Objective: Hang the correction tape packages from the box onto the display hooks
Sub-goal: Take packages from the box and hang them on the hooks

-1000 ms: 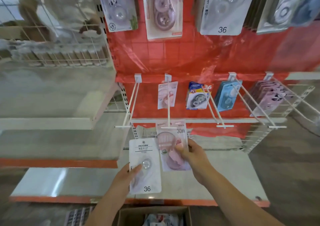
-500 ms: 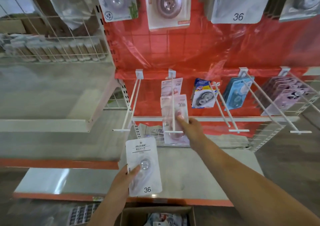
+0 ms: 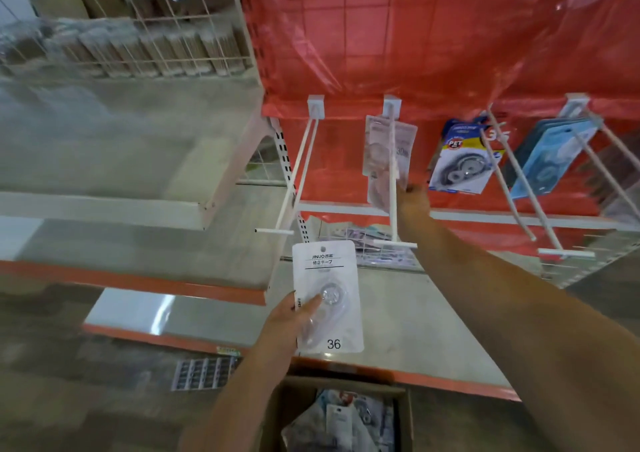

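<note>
White blister-card correction tape package (image 3: 327, 297) is held in the left hand (image 3: 294, 316): thumb on the clear blister front, fingers behind the card, grip on the lower left edge. Card is upright, below and just right of the front end of the empty white double-wire display hook (image 3: 294, 174), not touching it.

Pink-toned correction tape package (image 3: 388, 171) is already threaded on the second white hook (image 3: 392, 181), well back along the wire near another of the same kind. Right hand (image 3: 412, 197) is at its lower right corner; fingers look curled onto the card edge, but blur leaves it uncertain whether it is pinched or only touched.

Handling, judged: packages light, thin card stiff enough to be steered by one edge, but bendable. Plastic blister is smooth and probably slippery, crushable if squeezed. Best taken by the card margin low down, so the round hang hole (image 3: 323, 249) at top centre is left free for the wire tip.

Readable text: "JINUO" plus Japanese characters on the white card header, "36" at its bottom. "30m" partly legible on the pink card. "PET" in a red badge on the blue-yellow package (image 3: 460, 160) on the hook to the right.

Open brown cardboard box (image 3: 277, 413) sits at bottom of view, more packages inside.
</note>
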Available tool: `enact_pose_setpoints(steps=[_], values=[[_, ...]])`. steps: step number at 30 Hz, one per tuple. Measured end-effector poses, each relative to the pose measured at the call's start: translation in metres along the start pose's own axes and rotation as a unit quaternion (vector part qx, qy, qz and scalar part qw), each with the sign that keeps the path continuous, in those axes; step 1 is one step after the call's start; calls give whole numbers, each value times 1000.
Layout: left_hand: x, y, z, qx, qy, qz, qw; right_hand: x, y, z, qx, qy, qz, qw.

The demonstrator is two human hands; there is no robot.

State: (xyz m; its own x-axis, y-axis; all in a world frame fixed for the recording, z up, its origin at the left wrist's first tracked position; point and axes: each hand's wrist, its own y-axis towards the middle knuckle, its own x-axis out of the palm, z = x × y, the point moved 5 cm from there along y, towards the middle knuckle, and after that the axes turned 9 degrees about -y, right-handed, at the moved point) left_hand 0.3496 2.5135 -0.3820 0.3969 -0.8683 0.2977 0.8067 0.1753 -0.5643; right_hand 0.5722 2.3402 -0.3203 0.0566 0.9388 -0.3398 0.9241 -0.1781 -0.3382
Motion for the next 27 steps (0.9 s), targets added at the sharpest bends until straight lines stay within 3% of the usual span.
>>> enact_pose_setpoints(steps=[4,6,9,15,19,22,27], values=[[-4,-3,-11,-13,32,10,999,-4,-18,39,2,-29,27,999],[-7,-5,-17,-21,50,13,998,-7,-34,59,12,-100,16,995],[-15,-15,-27,-23,72,15,997,-12,-61,82,-16,-262,-28,965],[-35,-53,-40,-49,92,-16,994,-25,-128,108,-47,-431,-128,892],[-45,-89,-35,-45,98,-37,994,-36,-186,91,-72,-508,-172,841],[-44,-115,-15,14,114,-92,989,-49,-229,60,-98,-542,-184,814],[-32,-145,36,71,124,-125,982,-82,-285,-10,-147,-570,-133,797]])
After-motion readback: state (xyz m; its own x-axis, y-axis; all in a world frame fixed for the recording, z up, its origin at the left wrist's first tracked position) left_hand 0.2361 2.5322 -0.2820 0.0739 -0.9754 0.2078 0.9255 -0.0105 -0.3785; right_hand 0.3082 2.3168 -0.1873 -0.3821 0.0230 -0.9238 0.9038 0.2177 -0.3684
